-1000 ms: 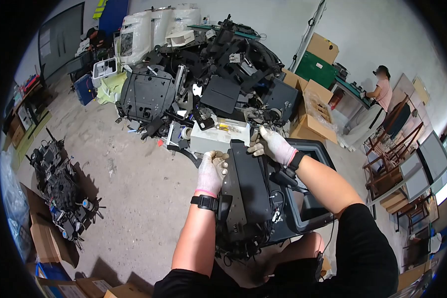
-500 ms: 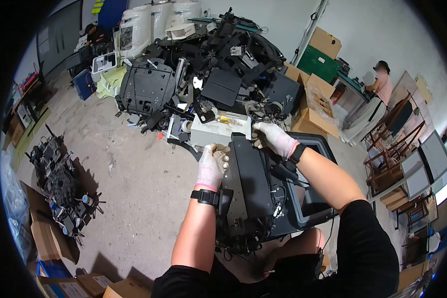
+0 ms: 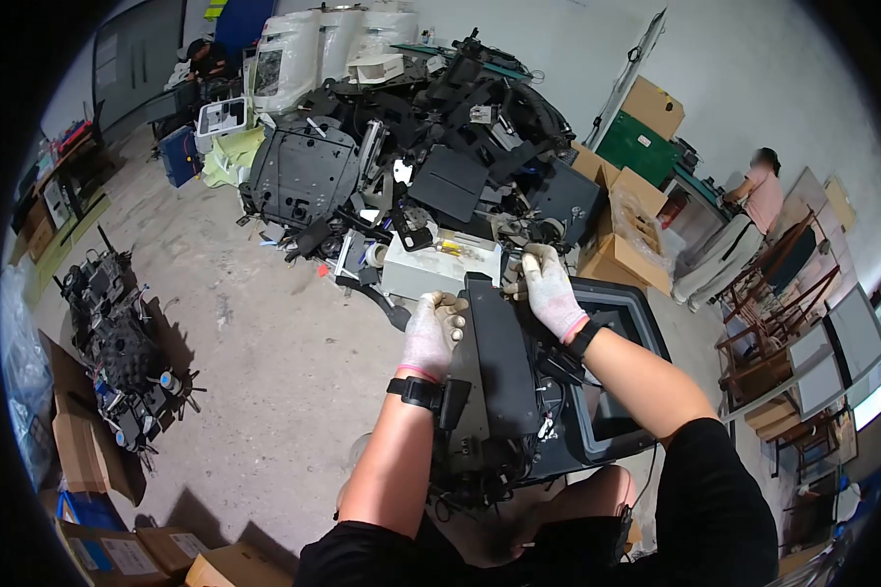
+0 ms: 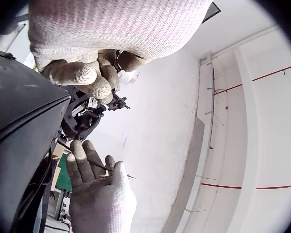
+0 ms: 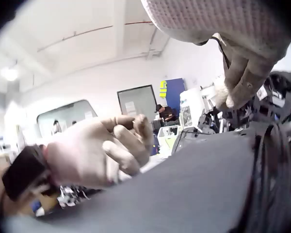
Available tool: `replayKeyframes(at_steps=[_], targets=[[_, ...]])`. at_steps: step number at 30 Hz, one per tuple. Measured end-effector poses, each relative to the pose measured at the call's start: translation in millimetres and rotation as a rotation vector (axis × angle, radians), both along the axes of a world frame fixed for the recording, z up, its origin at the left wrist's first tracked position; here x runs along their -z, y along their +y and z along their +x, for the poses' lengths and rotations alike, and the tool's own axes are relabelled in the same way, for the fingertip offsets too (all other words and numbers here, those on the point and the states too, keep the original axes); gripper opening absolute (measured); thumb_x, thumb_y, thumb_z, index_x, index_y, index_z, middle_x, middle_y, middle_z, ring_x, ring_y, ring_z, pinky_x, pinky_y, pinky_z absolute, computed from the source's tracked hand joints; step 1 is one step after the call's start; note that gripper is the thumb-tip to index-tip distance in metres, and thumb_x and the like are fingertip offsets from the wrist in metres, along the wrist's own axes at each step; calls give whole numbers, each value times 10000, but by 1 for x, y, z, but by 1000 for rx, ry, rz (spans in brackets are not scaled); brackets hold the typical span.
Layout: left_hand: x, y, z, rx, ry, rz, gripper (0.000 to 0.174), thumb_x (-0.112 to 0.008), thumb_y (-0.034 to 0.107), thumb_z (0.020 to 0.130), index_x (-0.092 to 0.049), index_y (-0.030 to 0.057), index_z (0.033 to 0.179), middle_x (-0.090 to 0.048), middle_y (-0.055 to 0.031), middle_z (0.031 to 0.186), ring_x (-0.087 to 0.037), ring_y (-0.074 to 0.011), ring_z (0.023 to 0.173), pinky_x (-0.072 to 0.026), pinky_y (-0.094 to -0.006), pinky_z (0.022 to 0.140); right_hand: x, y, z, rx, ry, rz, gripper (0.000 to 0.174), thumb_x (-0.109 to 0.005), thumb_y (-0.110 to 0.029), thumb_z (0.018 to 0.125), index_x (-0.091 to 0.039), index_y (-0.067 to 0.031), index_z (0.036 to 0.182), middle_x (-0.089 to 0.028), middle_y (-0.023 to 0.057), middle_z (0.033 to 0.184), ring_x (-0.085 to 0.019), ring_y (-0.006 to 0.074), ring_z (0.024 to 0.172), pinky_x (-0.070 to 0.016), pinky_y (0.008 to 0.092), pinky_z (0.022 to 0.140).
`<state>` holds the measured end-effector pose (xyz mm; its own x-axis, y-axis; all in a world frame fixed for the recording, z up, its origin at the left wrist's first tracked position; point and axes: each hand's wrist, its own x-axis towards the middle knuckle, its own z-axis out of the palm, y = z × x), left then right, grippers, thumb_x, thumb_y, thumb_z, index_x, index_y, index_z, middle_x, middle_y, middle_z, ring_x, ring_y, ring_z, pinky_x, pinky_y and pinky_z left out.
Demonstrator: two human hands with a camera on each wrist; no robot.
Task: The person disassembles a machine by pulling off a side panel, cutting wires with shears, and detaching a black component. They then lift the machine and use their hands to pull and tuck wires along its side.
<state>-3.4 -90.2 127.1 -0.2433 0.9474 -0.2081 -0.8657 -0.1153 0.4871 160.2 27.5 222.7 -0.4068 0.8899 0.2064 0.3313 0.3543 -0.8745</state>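
A long dark housing (image 3: 504, 372) lies in front of the person, with cables along its right side. Left of its far end is the gloved left hand (image 3: 432, 333), fingers curled; in the left wrist view a small dark piece (image 4: 117, 62) shows between its thumb and fingers. Over the housing's far right corner, the gloved right hand (image 3: 552, 296) pinches a thin dark strip (image 4: 101, 166) between thumb and fingers. In the right wrist view the left hand (image 5: 104, 150) is beside the housing's grey surface (image 5: 194, 179), and the right hand (image 5: 247, 58) is above it.
A white box (image 3: 440, 269) with small tools on top stands beyond the hands, before a large heap of dark parts (image 3: 450, 181). A dark open frame (image 3: 656, 342) is at the right. Dark machine parts (image 3: 122, 342) lie on the floor left; a person (image 3: 754, 205) stands back right.
The head view has shifted, so the surroundings sit slightly farther right and lower. The right hand has tilted, its fingers now pointing more upward. The left hand stays beside the housing, fingers still curled.
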Motion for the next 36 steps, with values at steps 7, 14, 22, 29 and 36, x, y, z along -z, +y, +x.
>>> replayKeyframes(at_steps=[7,14,22,29,36], targets=[[0,0,-2,-4,2,-25,255,-478,339,1038,-585,115,980,-671,-66,899,-581,-157,674,-435,-273,563,-8,-2,-8,22,329,-269,301,-491,-169,1092,-453,69,1273,-673,220,1082,-749,271,808,-632,344,707],[5,2,-5,10,-37,13,270,-468,341,1049,-580,106,978,-660,-60,889,-595,-162,691,-431,-271,560,-4,42,-7,-229,165,-496,294,-497,-299,1099,-597,-23,1105,-647,72,832,-627,157,621,-512,285,548],[4,-1,-8,4,-43,22,272,-467,348,1056,-566,101,999,-646,-65,919,-571,-163,700,-425,-273,564,-20,24,-16,-153,-158,-108,189,-650,-187,957,-690,-10,1007,-667,61,820,-612,133,687,-494,288,633],[6,-1,-9,-19,-44,25,270,-466,339,1050,-577,92,1052,-679,-85,940,-555,-155,680,-428,-270,557,-37,-12,-4,2,-278,-72,256,-695,-224,969,-681,21,1040,-716,87,895,-661,128,779,-532,292,709],[7,2,-8,-16,-47,21,262,-467,335,1051,-573,96,1048,-680,-86,937,-553,-154,667,-424,-267,536,-21,-5,2,-159,66,-223,216,-615,-195,1040,-653,4,1115,-708,76,1011,-664,146,837,-548,309,745]])
